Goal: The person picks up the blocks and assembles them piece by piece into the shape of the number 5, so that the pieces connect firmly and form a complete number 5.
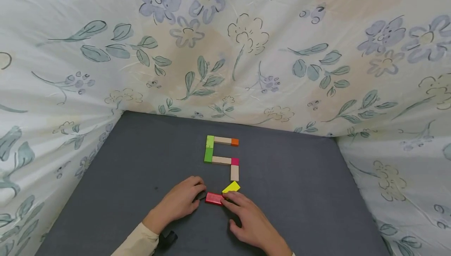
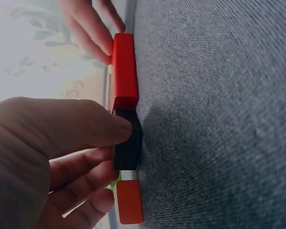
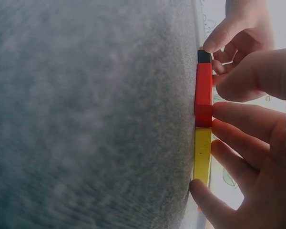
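My left hand pinches a small black block between its thumb and fingers, low on the dark table. The black block abuts the end of a red block. Fairly straight fingers of my right hand touch the red block's right end and the tilted yellow block, its thumb held apart. An orange block lies beyond the black one in the left wrist view; the left hand covers that spot in the head view. Above the yellow block stands a pale wooden block.
Farther up, a row of blocks bends like the top of a 5: light green, green, pale bars, orange and pink. Floral cloth hangs around the dark table.
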The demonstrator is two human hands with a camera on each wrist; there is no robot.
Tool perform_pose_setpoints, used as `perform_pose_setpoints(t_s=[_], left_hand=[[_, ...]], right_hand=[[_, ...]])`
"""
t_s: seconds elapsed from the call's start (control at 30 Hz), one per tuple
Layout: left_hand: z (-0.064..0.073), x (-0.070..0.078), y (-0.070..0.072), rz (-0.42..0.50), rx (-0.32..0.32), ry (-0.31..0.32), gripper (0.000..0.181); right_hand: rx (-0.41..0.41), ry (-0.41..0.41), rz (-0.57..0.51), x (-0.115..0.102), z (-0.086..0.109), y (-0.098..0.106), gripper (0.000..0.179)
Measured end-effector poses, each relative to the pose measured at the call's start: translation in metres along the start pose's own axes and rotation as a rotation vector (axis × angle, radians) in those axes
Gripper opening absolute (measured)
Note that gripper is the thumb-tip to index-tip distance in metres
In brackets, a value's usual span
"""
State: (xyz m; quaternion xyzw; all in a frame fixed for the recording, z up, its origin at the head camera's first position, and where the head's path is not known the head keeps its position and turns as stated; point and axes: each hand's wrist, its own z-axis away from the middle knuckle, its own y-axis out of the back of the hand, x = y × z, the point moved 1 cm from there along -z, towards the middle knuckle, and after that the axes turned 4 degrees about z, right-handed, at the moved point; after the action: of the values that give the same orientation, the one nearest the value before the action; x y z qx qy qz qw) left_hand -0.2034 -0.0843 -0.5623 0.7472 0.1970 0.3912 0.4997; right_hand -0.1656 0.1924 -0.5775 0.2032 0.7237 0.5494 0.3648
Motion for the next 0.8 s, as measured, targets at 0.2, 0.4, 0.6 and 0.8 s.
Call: perform_pose_setpoints(t_s=[0.2, 0.4, 0.6, 0.8], left_hand=[[0.001, -0.003, -0.003, 0.006, 0.005, -0.005, 0.032], [0.002, -0.007, -0.001, 0.037, 0.009, 0.005, 0.039], [0.007, -0.017, 0.012, 0.039, 0.051, 0.058, 0.051], [0.009, -0.033, 0.017, 0.048, 0.030, 0.126, 0.049]], right_hand=[[-0.006, 0.000, -0.011, 0.000, 0.000, 0.000, 0.059], [-0.027, -0.024, -0.022, 0.001, -0.001, 0.001, 0.058], [-0.034, -0.032, -0.007, -0.002, -0.002, 0.004, 0.057], [-0.067, -0.059, -0.021, -0.002, -0.003, 0.005, 0.060]])
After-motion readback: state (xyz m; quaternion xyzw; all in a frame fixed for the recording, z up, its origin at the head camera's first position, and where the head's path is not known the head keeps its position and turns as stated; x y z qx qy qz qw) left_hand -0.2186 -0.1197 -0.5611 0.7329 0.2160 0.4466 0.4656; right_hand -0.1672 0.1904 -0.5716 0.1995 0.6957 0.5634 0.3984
